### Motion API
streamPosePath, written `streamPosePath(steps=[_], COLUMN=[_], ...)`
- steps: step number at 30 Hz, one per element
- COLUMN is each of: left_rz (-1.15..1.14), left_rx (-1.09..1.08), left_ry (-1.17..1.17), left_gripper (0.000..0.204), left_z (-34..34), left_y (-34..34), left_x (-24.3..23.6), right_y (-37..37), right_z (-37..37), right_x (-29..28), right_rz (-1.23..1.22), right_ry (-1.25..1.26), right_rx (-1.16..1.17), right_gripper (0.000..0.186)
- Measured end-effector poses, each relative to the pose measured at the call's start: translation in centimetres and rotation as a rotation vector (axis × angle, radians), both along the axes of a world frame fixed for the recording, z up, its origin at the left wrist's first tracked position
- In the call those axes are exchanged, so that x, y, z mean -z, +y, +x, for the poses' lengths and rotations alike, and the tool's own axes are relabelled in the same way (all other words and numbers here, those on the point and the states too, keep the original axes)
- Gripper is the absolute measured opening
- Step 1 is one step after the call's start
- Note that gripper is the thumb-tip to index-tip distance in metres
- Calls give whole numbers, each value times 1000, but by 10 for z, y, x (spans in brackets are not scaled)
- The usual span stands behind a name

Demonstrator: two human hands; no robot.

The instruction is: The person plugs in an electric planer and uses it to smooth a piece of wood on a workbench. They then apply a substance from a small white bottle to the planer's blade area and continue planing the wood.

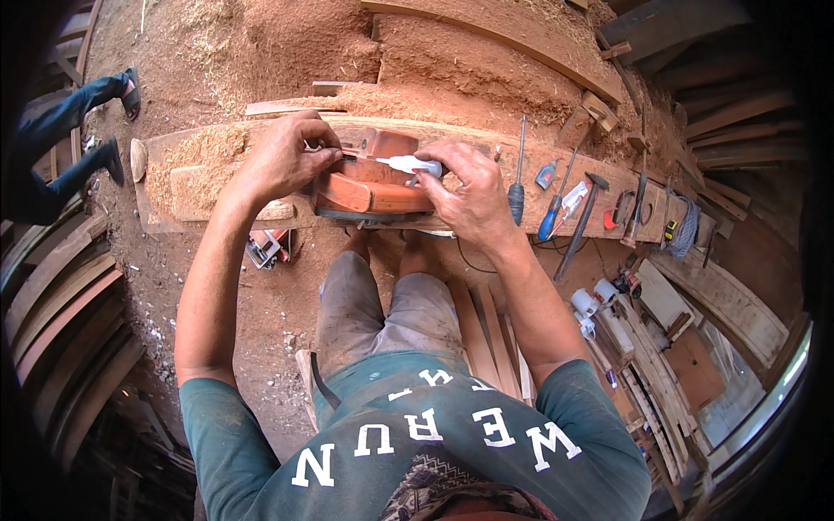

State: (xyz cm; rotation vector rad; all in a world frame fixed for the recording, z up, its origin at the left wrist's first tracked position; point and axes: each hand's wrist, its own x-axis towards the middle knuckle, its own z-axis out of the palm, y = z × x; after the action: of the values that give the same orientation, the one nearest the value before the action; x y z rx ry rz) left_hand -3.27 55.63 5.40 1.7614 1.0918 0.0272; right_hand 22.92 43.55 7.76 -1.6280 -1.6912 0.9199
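An orange power tool, which looks like an electric planer [369, 193], lies on the sawdust-strewn wooden plank [478, 143] before me. My right hand [465, 182] grips a small white squeeze bottle [410, 164], its thin nozzle pointing left over the tool's open top. At the tool's left end, my left hand [295, 156] is closed, thumb against fingertips. Whatever those fingers pinch is too small or hidden to make out. A dark slot in the housing shows close to the nozzle tip.
Right along the plank lie a dark-handled screwdriver [516, 201], a blue-handled screwdriver [549, 219], a small bottle [546, 174], a hammer [580, 224] and a yellow tape measure [670, 231]. A red-and-grey power tool [268, 247] sits on the ground. Another person's legs [74, 130] show at left.
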Motion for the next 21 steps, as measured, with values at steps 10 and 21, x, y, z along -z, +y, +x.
streamPosePath(steps=[10, 21], left_rz=[-21, -33], left_rx=[16, 22], left_ry=[78, 160], left_gripper=[17, 16], left_z=[7, 20], left_y=[3, 0], left_x=[-1, -7], right_y=[-4, -16], right_z=[6, 9], right_x=[-6, -13], right_rz=[38, -65], right_ry=[-4, 131], right_rx=[24, 182], right_gripper=[25, 23])
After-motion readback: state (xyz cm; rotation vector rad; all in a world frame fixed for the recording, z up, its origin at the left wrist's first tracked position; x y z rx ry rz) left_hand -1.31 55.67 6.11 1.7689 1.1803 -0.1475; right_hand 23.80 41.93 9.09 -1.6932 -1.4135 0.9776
